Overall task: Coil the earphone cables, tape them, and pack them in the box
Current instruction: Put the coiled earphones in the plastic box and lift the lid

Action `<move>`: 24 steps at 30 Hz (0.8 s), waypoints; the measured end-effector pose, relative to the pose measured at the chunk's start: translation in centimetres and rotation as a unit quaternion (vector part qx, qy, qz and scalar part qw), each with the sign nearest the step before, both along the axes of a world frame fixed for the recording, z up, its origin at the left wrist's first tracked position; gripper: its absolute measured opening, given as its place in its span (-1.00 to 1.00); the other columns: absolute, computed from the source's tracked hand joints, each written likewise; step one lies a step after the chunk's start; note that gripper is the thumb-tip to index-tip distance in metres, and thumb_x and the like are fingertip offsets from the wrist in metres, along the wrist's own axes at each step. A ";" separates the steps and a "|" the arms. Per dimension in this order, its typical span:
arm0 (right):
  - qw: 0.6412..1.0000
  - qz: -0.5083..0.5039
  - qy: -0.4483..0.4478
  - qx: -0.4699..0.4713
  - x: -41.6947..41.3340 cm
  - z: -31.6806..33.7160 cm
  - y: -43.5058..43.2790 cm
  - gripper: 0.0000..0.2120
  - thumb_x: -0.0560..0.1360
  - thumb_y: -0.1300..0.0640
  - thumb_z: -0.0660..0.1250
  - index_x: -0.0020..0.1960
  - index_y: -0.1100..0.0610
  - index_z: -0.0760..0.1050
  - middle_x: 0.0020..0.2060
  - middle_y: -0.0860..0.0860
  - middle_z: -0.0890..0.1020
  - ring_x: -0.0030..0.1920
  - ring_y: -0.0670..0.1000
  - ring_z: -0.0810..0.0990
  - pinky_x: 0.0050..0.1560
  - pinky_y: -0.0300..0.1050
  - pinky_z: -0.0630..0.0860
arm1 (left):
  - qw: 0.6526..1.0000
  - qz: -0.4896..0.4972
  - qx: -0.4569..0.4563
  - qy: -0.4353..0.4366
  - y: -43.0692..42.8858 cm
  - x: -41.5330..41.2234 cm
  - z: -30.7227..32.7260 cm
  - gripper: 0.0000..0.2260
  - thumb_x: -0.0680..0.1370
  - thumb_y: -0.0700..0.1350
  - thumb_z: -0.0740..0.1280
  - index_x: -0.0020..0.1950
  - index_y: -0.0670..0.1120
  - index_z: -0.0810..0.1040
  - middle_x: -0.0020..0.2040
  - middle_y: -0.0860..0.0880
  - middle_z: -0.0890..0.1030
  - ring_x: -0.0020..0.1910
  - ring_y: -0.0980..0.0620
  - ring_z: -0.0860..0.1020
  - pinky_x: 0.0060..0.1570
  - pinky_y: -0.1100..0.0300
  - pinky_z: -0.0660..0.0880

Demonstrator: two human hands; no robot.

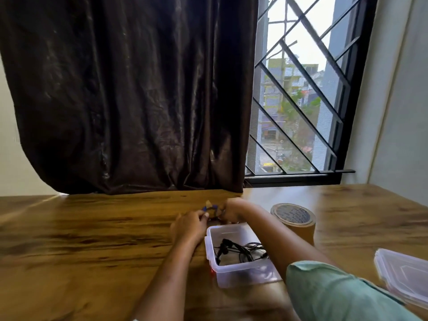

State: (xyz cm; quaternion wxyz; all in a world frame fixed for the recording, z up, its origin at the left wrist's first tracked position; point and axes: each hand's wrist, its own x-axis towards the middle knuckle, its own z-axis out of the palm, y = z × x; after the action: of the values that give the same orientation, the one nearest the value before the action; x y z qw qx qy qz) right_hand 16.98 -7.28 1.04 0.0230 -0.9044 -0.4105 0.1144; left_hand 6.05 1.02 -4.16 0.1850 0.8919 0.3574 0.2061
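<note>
Already one black earphone coil point(240, 250) lies in the box point(243, 274); at its twelve o'clock, left hand point(190, 224) and right hand point(231, 210) pinch, seemingly taping, a blue cable point(212, 208).

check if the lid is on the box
No, the box is open with black earphone cables showing inside; the lid lies apart.
</note>
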 end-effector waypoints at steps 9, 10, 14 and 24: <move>0.986 -0.050 -0.060 0.146 -2.7 0.6 -2.1 -0.78 0.44 0.18 0.39 0.04 0.27 0.55 -0.10 0.19 0.55 -0.16 0.15 0.51 -0.23 -0.17 0.38 | 0.970 -0.087 -0.089 -0.210 -1.8 -0.7 1.0 -0.79 0.44 -0.19 0.45 -0.01 -0.04 0.48 -0.13 0.06 0.55 -0.17 0.11 0.52 -0.30 0.35 0.40; 0.978 -0.058 -0.053 0.196 -3.1 0.8 -2.5 -0.79 0.44 0.22 0.38 0.05 0.28 0.54 -0.04 0.19 0.56 -0.08 0.16 0.55 -0.20 -0.17 0.38 | 0.959 -0.087 -0.099 -0.249 -2.0 -0.9 1.1 -0.77 0.45 -0.23 0.43 0.05 -0.06 0.50 -0.10 0.05 0.56 -0.16 0.12 0.53 -0.27 0.37 0.43; 0.917 -0.085 0.000 0.390 -4.3 1.7 -4.3 -0.84 0.42 0.36 0.26 -0.22 0.13 0.44 -0.15 0.09 0.50 -0.13 0.07 0.47 -0.17 -0.09 0.40 | 0.901 -0.128 -0.177 -0.375 -2.8 -1.8 1.8 -0.78 0.49 -0.26 0.38 0.11 -0.09 0.59 -0.03 -0.04 0.66 -0.13 0.02 0.65 -0.12 0.08 0.62; 0.730 -0.064 0.377 0.567 -7.0 4.6 -10.9 -0.79 0.48 0.40 0.29 -0.19 0.12 0.42 -0.22 0.11 0.50 -0.13 0.03 0.53 -0.12 0.07 0.59 | 0.839 -0.196 -0.270 -0.431 -7.2 -5.3 7.2 -0.87 0.49 -0.28 0.37 -0.01 -0.12 0.62 -0.25 0.03 0.67 -0.28 0.16 0.65 -0.26 0.23 0.62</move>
State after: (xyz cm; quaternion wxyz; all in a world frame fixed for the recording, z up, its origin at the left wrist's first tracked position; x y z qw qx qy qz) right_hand 10.03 -18.22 5.64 0.6916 -0.6297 -0.2980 0.1906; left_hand 0.77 -6.23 3.04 0.5900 0.6791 0.1012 0.4247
